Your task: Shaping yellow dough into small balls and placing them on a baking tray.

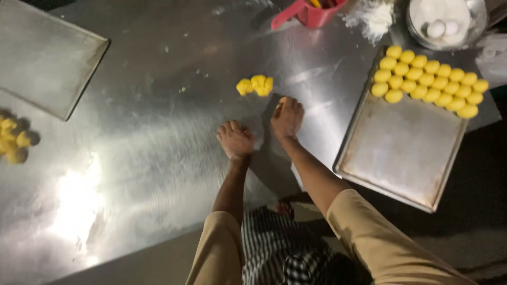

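My left hand (235, 139) and my right hand (287, 117) press palm-down on the steel table (158, 132), side by side, fingers together. Whatever lies under each palm is hidden. Just beyond them sits a small cluster of yellow dough pieces (255, 85), apart from both hands. To the right, a metal baking tray (401, 153) holds several rounded yellow dough balls (430, 80) in rows at its far end.
An empty metal tray (47, 58) lies at the far left. More yellow dough pieces (15, 140) sit at the left edge. A red cup (311, 13), spilled flour (372, 18) and a bowl of white balls (443, 21) stand at the back.
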